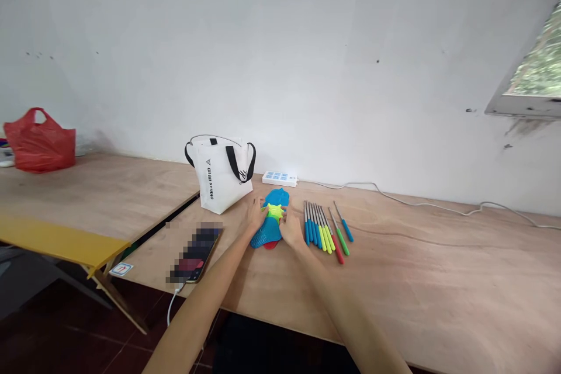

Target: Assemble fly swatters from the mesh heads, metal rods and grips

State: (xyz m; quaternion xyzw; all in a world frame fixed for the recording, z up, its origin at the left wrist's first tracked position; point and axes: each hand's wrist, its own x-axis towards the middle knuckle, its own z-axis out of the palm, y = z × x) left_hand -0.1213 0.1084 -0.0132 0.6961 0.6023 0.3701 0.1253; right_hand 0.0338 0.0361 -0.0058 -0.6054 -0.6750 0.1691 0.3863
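A small pile of flat, coloured pieces lies on the wooden table in front of me. A spiky-edged yellow-green piece (pixel 275 211) is on top. Blue ribbed pieces (pixel 265 235) show at the near and far sides, and a bit of red (pixel 271 245) peeks out underneath. My left hand (pixel 255 214) is at the left edge of the yellow-green piece, thumb on it. On the opposite edge, my right hand (pixel 291 228) has its fingers bent against the same piece. Some fingertips are hidden. To the right lie several slim metal-shafted tools with blue, yellow, red and green handles (pixel 326 239).
Behind the left hand stands a white bag with black handles (pixel 221 178). A white power strip (pixel 279 178) sits by the wall, its cable (pixel 377 187) running right. A phone (pixel 197 254) on a charging cord lies left. A red plastic bag (pixel 41 143) is on another table.
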